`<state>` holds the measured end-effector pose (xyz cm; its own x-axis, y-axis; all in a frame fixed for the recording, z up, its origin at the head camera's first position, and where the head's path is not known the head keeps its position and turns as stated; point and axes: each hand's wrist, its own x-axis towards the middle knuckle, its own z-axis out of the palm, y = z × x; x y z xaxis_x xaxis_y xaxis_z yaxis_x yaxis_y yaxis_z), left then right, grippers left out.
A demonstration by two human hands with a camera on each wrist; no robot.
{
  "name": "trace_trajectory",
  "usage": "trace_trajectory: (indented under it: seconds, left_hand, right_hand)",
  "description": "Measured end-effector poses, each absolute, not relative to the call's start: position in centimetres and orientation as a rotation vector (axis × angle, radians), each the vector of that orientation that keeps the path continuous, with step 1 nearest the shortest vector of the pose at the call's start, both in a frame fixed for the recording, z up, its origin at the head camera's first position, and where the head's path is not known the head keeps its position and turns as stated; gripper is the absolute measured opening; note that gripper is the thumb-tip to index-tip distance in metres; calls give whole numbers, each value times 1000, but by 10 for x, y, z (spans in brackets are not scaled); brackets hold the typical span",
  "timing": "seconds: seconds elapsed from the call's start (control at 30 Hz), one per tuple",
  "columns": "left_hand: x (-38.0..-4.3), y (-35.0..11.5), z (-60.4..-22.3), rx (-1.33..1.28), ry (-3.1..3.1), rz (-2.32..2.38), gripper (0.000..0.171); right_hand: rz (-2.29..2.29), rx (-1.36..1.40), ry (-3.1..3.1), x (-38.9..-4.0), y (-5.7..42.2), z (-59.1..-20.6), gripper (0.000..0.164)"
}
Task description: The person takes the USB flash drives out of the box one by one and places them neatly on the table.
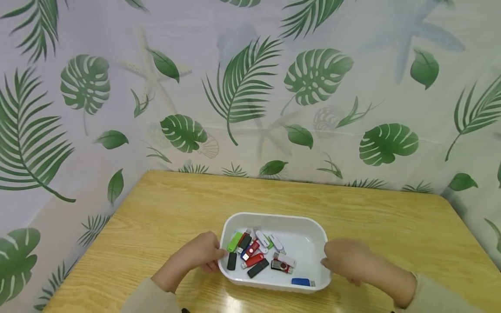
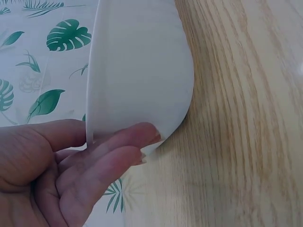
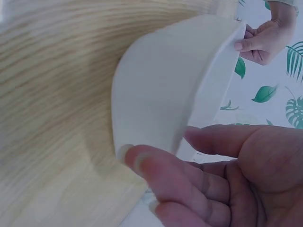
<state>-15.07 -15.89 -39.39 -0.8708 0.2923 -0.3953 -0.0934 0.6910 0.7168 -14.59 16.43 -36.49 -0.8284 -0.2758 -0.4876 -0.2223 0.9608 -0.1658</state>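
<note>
A white plastic tub (image 1: 311, 245) with rounded corners stands between my two hands over the wooden table. Several USB sticks lie loose in it, mostly to its left: a lime green one (image 1: 235, 241), a red one (image 1: 252, 261), a long black one (image 1: 258, 268). One blue USB stick (image 1: 301, 282) lies apart at the near right. My left hand (image 1: 203, 251) grips the tub's left end, thumb at the rim and fingers along the outer wall (image 2: 137, 66). At the opposite end, my right hand (image 1: 346, 258) pinches the rim (image 3: 208, 85) the same way.
Pale wooden tabletop (image 1: 188, 195) extends around the tub on all sides. A leaf-printed cloth (image 1: 250, 130) hangs behind the table's back edge and along its left side.
</note>
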Motion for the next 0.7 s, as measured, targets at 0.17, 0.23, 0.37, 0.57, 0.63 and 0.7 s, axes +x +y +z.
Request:
trace_trajectory:
  seconds: [0.17,0.23,0.37,0.57,0.63,0.7]
  left_hand:
    - [-152,-159,-394,176,2413,1031,20]
    - [-153,-160,-395,189,2411,1013,20]
    - [-154,-161,-397,195,2413,998,21]
    - [-151,-157,-399,152,2426,1026,21]
    - [-150,-155,-400,137,2439,1039,21]
    - [-149,-154,-402,125,2453,1053,21]
  right_hand:
    - [-100,-412,2683,-149,159,-353,23]
    - [-103,-452,2719,-152,153,-349,21]
    - [-106,-521,2729,-158,139,-344,19]
    - [-81,-562,2697,-164,119,-345,18]
    - [-72,-558,2674,-165,112,-346,18]
    - [-52,-550,2652,-167,105,-348,19]
